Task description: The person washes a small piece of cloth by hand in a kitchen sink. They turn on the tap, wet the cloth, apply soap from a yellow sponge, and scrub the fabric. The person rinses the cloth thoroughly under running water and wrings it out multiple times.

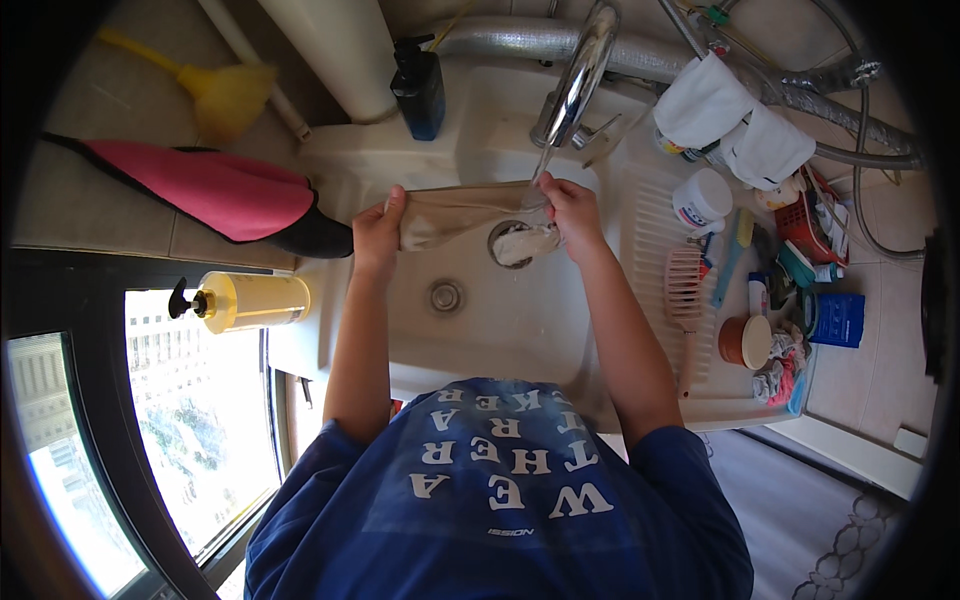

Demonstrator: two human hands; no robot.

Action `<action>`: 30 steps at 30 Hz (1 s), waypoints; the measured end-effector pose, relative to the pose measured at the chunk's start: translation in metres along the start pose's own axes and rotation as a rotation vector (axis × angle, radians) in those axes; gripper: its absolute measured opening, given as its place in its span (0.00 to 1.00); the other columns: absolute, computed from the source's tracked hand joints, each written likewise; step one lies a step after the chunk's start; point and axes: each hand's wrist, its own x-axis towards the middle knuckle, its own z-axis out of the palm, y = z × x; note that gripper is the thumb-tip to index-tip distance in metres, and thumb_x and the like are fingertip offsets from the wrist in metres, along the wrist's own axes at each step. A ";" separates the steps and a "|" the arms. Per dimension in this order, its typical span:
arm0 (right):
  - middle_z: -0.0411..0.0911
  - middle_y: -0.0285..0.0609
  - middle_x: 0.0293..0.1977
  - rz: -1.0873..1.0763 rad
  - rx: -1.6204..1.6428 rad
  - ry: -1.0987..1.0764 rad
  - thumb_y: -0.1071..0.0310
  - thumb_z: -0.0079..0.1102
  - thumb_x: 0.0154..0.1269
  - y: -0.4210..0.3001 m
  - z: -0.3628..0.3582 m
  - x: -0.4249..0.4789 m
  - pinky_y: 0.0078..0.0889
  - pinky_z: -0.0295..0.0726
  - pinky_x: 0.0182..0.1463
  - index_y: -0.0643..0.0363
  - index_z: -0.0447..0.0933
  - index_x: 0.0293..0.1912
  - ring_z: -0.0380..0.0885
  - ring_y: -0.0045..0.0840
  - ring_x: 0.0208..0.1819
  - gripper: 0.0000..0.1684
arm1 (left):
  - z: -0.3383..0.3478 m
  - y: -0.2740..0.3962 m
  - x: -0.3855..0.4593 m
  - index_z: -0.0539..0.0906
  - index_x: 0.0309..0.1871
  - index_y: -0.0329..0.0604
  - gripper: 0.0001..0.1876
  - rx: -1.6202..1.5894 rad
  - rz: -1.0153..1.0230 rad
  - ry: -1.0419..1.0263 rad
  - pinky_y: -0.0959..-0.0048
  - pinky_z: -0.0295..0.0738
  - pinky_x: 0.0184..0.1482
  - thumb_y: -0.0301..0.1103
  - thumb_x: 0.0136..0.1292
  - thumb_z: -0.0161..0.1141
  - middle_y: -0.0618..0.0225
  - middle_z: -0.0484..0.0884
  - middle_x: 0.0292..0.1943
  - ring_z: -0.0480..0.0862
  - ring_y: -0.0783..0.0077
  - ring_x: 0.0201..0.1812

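Note:
A wet beige cloth (457,214) is stretched sideways over a white sink basin (487,330). My left hand (379,229) grips its left end, thumb on top. The right end is in my right hand (571,214), from which a paler, bunched part hangs over a round drain opening (501,238) and partly hides it. Water (543,161) runs from the chrome faucet (581,79) onto the cloth beside my right fingers. A metal drain fitting (446,297) shows in the basin floor, nearer to me.
At the back stands a dark pump bottle (418,94); a yellow pump bottle (259,301) is left, by the window. Right, the ribbed drainboard (649,225) carries a pink hairbrush (683,285), a white tub (703,196) and a brown jar (742,341). White cloths (709,105) hang behind.

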 end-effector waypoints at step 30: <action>0.74 0.40 0.22 -0.174 -0.216 0.387 0.42 0.54 0.65 0.018 -0.019 0.044 0.30 0.70 0.32 0.63 0.74 0.36 0.73 0.25 0.26 0.29 | 0.114 -0.031 -0.031 0.76 0.39 0.47 0.18 -0.146 -0.437 -0.632 0.81 0.65 0.19 0.54 0.65 0.55 0.72 0.78 0.27 0.73 0.81 0.20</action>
